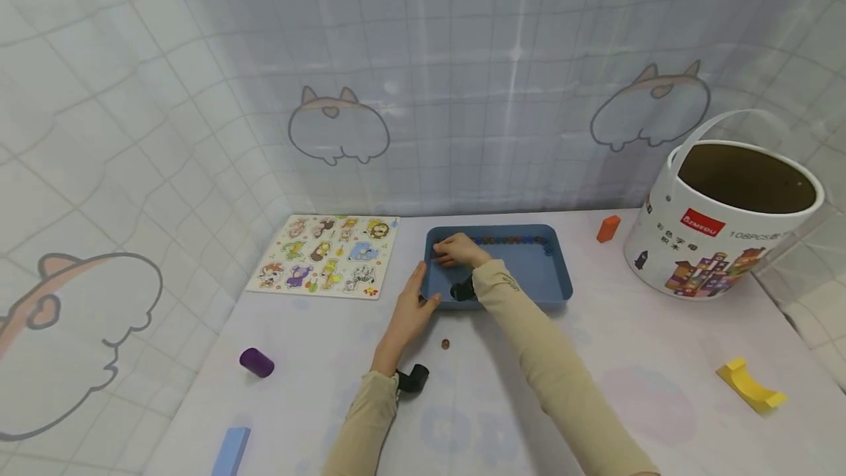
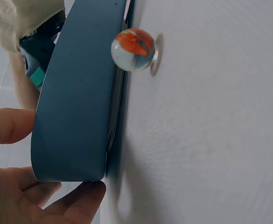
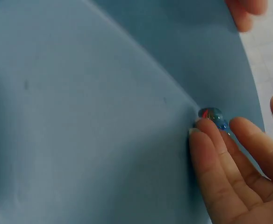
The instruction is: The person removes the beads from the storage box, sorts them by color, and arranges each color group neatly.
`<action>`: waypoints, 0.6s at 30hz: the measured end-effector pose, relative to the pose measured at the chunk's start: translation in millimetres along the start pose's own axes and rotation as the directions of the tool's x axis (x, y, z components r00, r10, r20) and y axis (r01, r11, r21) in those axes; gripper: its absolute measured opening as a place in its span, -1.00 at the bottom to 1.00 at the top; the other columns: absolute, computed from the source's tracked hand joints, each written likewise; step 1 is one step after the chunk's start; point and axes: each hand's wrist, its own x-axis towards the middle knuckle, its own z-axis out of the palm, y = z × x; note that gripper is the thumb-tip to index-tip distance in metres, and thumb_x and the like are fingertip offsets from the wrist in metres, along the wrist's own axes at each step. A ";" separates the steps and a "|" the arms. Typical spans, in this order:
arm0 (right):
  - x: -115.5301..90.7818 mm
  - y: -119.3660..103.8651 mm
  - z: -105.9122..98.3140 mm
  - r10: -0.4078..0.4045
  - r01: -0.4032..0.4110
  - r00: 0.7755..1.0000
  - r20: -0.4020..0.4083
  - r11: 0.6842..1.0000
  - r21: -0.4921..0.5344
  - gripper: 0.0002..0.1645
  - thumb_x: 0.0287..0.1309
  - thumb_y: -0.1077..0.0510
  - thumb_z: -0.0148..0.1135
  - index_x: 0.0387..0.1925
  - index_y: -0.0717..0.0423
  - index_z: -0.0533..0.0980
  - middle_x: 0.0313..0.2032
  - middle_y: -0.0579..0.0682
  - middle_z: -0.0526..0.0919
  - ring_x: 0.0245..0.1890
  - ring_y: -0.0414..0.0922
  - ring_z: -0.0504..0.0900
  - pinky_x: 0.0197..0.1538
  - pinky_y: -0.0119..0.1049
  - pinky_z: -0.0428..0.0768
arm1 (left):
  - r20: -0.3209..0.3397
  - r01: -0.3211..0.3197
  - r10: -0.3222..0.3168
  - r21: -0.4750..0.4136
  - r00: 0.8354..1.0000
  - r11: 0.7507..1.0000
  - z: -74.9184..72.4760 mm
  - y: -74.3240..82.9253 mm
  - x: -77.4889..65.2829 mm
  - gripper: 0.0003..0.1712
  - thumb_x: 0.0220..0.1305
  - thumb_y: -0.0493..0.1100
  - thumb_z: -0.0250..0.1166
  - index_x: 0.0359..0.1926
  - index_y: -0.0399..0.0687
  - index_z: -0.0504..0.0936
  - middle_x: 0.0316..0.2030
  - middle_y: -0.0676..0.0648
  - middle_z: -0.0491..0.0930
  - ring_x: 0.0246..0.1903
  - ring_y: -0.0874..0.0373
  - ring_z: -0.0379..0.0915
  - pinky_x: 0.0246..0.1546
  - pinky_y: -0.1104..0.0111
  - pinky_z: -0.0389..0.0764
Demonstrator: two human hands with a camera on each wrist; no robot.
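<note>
A blue tray [image 1: 522, 278] lies on the table. My left hand [image 1: 406, 314] holds its near left corner; in the left wrist view the thumb [image 2: 12, 125] lies at the rim and the fingers bend round the end. Inside the tray my right hand [image 1: 458, 250] reaches to the left side, its fingers fairly straight and fingertips right at a few glass marbles [image 3: 211, 113], partly hidden by the fingers. A row of marbles [image 1: 509, 240] runs along the tray's back wall. One orange and white marble [image 2: 132, 49] lies outside, before the front wall.
A puzzle board with animals [image 1: 324, 255] lies left of the tray. At the right stands a white bucket [image 1: 720, 233], with an orange block [image 1: 608, 228] beside it. A purple cylinder [image 1: 256, 362], a light blue block [image 1: 231, 450] and a yellow arch block [image 1: 750, 386] lie farther out.
</note>
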 end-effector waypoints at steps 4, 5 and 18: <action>28.4 19.6 5.1 -0.040 0.040 0.999 -0.004 0.997 0.071 -0.56 0.26 0.20 0.24 0.11 0.37 0.52 0.00 0.22 0.68 -0.02 0.02 0.71 0.04 -0.22 0.67 | -0.006 0.006 -0.006 0.002 1.000 1.000 -1.6 0.9 -1.9 -0.20 0.38 -0.19 0.16 0.49 -0.31 0.00 0.51 -0.29 -0.06 0.49 -0.20 -0.11 0.32 -0.05 0.33; 35.6 24.8 6.5 -0.034 0.034 0.999 -0.011 0.996 0.076 -0.57 0.22 0.22 0.28 0.09 0.34 0.54 -0.03 0.20 0.70 -0.05 0.00 0.72 0.01 -0.22 0.68 | -0.006 0.006 -0.006 0.000 1.000 1.000 -2.0 0.8 -2.0 -0.20 0.38 -0.19 0.17 0.49 -0.31 0.00 0.51 -0.29 -0.06 0.49 -0.21 -0.11 0.33 -0.05 0.32; -6.7 -5.9 18.2 0.058 -0.056 0.990 -0.132 0.998 0.016 -0.66 0.23 0.31 0.23 0.04 0.29 0.59 -0.01 0.24 0.68 -0.03 0.02 0.71 0.01 -0.27 0.68 | 0.002 -0.009 0.009 -0.007 1.000 1.000 1.1 -0.5 0.9 -0.20 0.38 -0.20 0.17 0.49 -0.29 -0.01 0.51 -0.29 -0.06 0.48 -0.21 -0.07 0.28 -0.03 0.40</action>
